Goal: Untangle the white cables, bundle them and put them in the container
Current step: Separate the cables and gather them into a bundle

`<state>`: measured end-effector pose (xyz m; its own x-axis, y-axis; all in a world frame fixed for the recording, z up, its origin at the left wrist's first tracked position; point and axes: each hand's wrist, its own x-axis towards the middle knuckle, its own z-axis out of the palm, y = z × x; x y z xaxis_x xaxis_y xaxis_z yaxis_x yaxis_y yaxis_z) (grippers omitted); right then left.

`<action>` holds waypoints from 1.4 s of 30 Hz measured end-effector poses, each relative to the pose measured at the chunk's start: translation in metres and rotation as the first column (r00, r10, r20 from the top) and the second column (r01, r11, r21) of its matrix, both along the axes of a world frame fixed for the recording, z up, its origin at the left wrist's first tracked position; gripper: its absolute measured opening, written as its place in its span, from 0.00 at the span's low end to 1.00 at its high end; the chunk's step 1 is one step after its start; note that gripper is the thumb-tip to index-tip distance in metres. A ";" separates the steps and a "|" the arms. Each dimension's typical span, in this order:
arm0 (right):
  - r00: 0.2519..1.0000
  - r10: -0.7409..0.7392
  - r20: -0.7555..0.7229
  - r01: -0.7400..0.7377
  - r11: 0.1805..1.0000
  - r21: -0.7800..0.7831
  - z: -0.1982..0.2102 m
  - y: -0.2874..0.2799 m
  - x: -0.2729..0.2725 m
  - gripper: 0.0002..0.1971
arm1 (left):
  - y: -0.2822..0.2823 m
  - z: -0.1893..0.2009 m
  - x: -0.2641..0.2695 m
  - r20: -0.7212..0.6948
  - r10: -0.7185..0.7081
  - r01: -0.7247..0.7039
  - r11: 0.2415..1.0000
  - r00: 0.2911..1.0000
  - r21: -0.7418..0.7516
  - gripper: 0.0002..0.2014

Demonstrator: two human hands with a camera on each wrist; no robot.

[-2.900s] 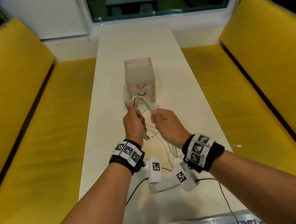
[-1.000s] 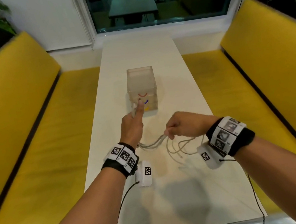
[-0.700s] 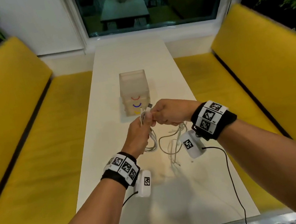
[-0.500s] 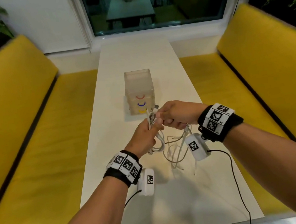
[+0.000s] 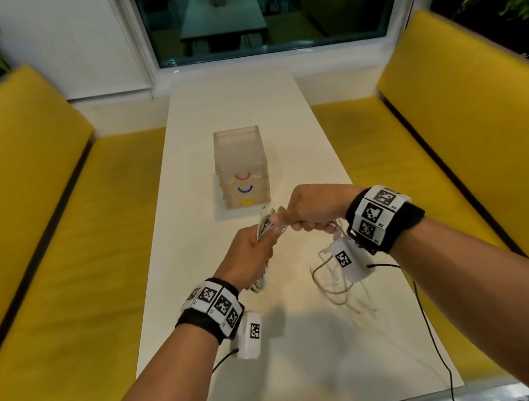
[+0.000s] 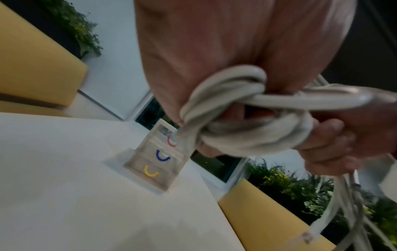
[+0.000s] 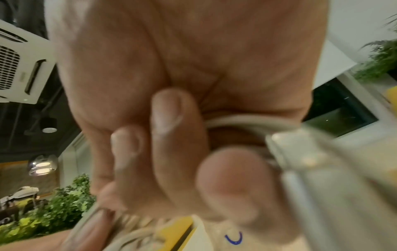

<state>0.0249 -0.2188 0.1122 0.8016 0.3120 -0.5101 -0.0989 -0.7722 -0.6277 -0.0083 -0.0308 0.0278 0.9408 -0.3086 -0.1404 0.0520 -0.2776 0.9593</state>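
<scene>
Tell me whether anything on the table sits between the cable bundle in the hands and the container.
Nothing visible does. The cable bundle, held by the left hand and the right hand, hangs just short of the container; only bare table lies between. Its three drawers look closed.

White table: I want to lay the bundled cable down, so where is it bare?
The long white table is bare between the translucent three-drawer container and the window, and left of the left hand. Loose white cables crowd the patch under the right hand.
</scene>
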 end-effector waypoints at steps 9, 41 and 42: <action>0.984 -0.135 -0.114 0.147 0.983 0.105 -0.027 -0.044 0.002 0.21 | 0.031 -0.014 0.009 -0.020 0.111 -0.109 0.991 0.994 0.080 0.18; 0.882 -0.113 0.458 0.076 0.992 0.099 -0.073 0.072 -0.060 0.18 | -0.016 0.012 0.012 -0.354 0.276 -0.435 0.724 0.894 -0.536 0.15; 0.886 -0.122 0.447 0.084 0.991 0.105 -0.072 0.072 -0.060 0.17 | -0.017 0.014 0.011 -0.365 0.260 -0.433 0.712 0.894 -0.553 0.15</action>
